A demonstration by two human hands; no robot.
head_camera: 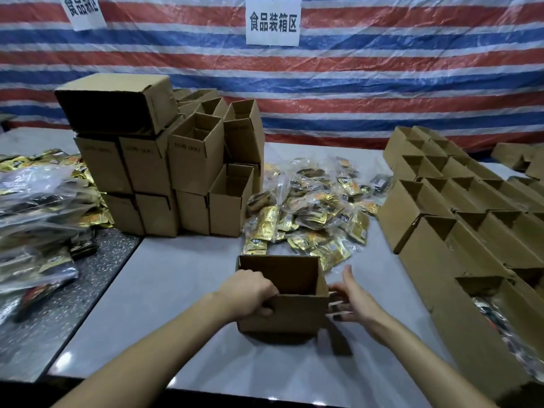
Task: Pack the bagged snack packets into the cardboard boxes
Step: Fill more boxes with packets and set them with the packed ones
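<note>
Head view, packing bench: open cardboard box [282, 307] stands upright on the grey table [164, 284] near the front edge, top flaps out of the way, inner walls showing, floor of the box in shadow. Left hand [250, 293] grips the box at its near-left corner, fingers curled over the rim into the box, thumb pressed on the outer front face. Right hand [350, 301] is not gripping anything: fingers straight and spread, dark-painted nails, fingertips up against the box's right wall; whether they press it or merely brush it, cannot tell. A loose flap [338, 337] hangs down from the box's lower right side onto the table. Pile of bagged snack packets [312, 207], gold and dark wrappers in clear bags, lies on the table just beyond the box, nearest bags almost at its far wall. Stack of cardboard boxes [176, 172] rises to the left rear of the pile, several tiers, most with open tops, one lying on its side on top. Rows of open boxes [459, 219] run along the right side of the table; the nearest box [494, 316] has dark packets in it. More clear bags of packets [38, 216] heaped at far left, partly on a dark speckled surface [73, 304]. Behind: red, white and blue striped tarp [382, 78] with a white paper sign [273, 21] in black characters
</note>
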